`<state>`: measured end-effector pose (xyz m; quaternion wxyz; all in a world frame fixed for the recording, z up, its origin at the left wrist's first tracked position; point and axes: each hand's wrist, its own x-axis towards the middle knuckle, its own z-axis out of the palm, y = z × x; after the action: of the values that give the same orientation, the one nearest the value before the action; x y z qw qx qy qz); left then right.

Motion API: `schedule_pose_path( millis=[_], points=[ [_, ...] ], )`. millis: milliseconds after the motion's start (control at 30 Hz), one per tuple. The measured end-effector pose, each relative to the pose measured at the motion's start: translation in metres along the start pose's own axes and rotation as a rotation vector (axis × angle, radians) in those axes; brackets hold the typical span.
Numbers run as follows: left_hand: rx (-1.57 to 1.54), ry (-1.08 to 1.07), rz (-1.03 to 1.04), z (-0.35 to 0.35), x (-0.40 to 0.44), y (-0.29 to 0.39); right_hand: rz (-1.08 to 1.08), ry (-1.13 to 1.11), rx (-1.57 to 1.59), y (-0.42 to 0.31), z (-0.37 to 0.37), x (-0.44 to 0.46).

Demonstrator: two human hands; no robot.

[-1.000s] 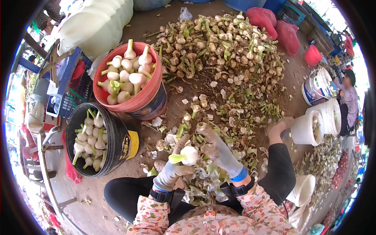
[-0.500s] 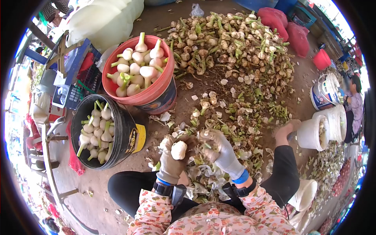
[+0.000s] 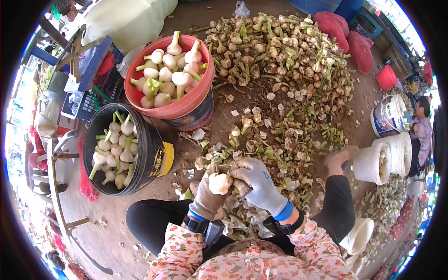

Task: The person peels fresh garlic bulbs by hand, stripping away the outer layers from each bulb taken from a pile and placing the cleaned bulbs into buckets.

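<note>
A pale garlic bulb (image 3: pixel 220 184) sits in my left hand (image 3: pixel 205 196), whose soiled glove is closed round it. My right hand (image 3: pixel 262 185), in a grey-white glove with a blue cuff, is closed, with thumb and fingertips pinching the bulb's right side. Whether a strip of skin is between those fingertips is hidden. Below both hands, loose garlic peelings (image 3: pixel 247 217) lie between my legs. Ahead on the ground spreads a big heap of untrimmed garlic (image 3: pixel 280 51), with a few single bulbs nearer me.
To the left, a red bucket (image 3: pixel 205 86) and a black bucket (image 3: pixel 144 175) hold cleaned garlic with short stems. A blue crate (image 3: pixel 88 100) and a metal frame (image 3: pixel 55 186) stand farther left. White buckets (image 3: pixel 368 165) are at right, near another person (image 3: pixel 422 135). Red sacks (image 3: pixel 359 51) lie behind.
My right hand has moved left and closed onto the side of the bulb, from which it was apart before. The left hand with the bulb has shifted slightly right.
</note>
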<state>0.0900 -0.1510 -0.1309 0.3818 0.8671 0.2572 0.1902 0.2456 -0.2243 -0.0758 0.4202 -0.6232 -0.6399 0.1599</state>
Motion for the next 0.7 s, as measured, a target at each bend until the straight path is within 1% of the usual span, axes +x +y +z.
schedule_pose_path(
  millis=[100,200,233,300,367,433,533,567,600,667,700],
  points=[
    [-0.252,-0.012,-0.035,-0.001,0.0,-0.005,0.215,0.086,0.454,-0.018,0.0,0.0],
    [-0.909,0.044,-0.301,0.008,-0.005,-0.011,0.162,0.061,0.363,-0.004,0.014,-0.004],
    [-0.838,0.043,-0.285,0.006,-0.007,-0.01,0.147,0.023,0.382,-0.005,0.013,-0.003],
    [-0.365,0.015,-0.102,0.001,-0.003,-0.009,0.113,-0.056,0.42,-0.009,0.008,0.0],
    [0.448,-0.042,0.227,-0.006,0.003,-0.013,0.111,-0.049,0.416,-0.017,0.009,-0.007],
    [-0.287,-0.031,-0.118,-0.011,0.004,-0.006,0.112,-0.009,0.457,-0.019,0.006,-0.008],
    [-0.961,0.037,-0.383,-0.02,0.007,0.013,0.324,0.136,0.55,-0.035,0.001,0.008],
    [-1.062,0.088,-0.439,-0.015,0.007,0.016,0.237,0.072,0.5,-0.025,0.005,0.005],
    [-1.164,0.14,-0.497,-0.013,0.007,0.018,0.218,0.059,0.478,-0.022,0.007,0.002],
    [-1.091,0.127,-0.406,-0.016,0.005,0.014,0.184,0.027,0.435,-0.022,0.01,-0.005],
    [-1.055,0.121,-0.361,-0.018,0.003,0.012,0.146,-0.002,0.327,-0.028,0.007,-0.003]
  ],
)
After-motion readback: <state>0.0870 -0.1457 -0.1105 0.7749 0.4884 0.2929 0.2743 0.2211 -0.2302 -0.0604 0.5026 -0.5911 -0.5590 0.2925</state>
